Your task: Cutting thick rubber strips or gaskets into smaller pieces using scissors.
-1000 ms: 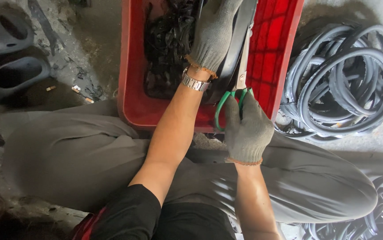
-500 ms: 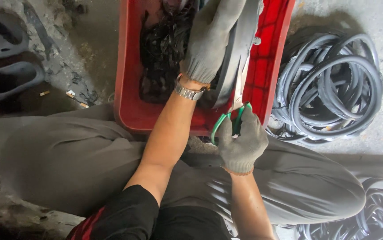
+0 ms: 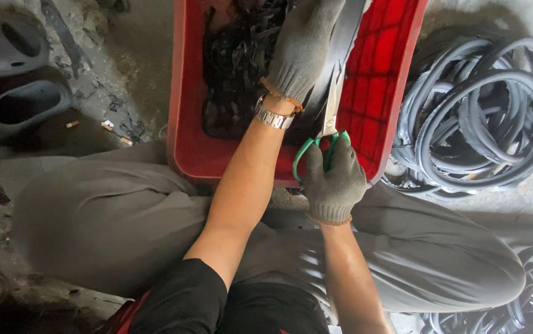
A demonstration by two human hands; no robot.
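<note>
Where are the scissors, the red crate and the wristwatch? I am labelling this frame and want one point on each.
scissors [image 3: 330, 108]: head view, on the metal blades above the green handles.
red crate [image 3: 381, 80]: head view, on its bare ribbed inner wall.
wristwatch [image 3: 270, 117]: head view, on the metal band.

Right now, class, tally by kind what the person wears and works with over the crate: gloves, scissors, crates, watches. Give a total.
Grey gloves: 2, on the left hand and right hand
Green-handled scissors: 1
Red crate: 1
Metal wristwatch: 1
Total: 5
</note>
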